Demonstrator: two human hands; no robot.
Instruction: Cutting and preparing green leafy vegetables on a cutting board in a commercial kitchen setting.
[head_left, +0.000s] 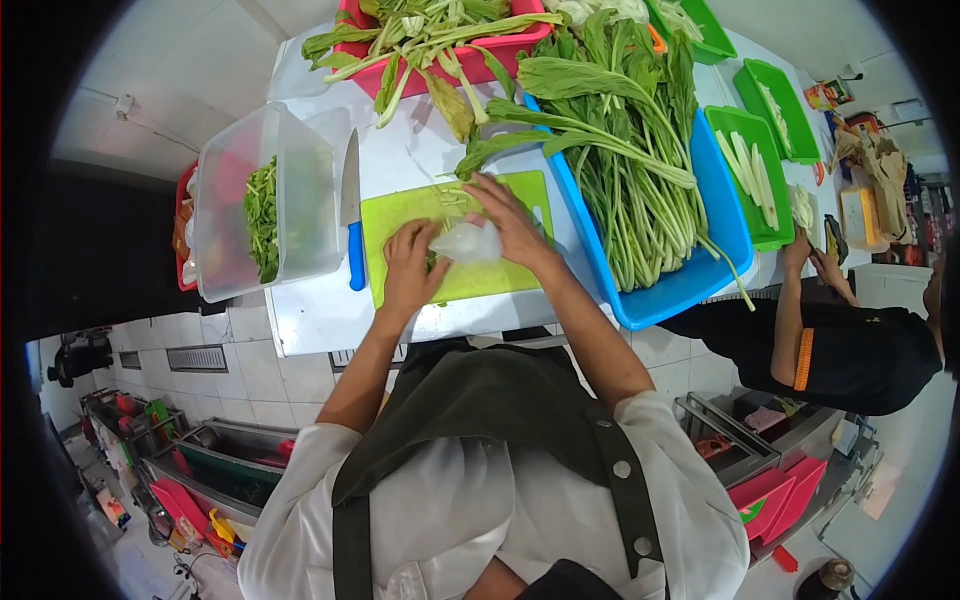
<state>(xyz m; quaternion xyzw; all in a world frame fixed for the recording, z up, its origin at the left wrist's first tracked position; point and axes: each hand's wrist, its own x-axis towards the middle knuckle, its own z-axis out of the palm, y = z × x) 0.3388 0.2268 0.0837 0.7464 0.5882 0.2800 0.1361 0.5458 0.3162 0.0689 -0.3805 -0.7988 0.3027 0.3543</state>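
Observation:
A yellow-green cutting board (487, 281) lies flat on the white table. My left hand (411, 259) rests over its left part, fingers bent, with bits of green leaf beside the thumb. Over the upper right part is my right hand (510, 221), its fingers reaching toward short cut stems (451, 196). A whitish translucent piece, seemingly plastic (471, 244), shows between both hands and hides part of the board. Whether either hand grips something under it cannot be seen. To the left of the board lies a knife (356, 251) with a blue handle, blade pointing away from me.
Left stands a clear plastic bin (304, 225) with chopped greens. A blue tub (652, 304) of long-stemmed leafy greens is close on the right. Behind sits a red crate (499, 64) with overhanging leaves. Green trays (784, 217) line the right, near another person's hand (799, 251).

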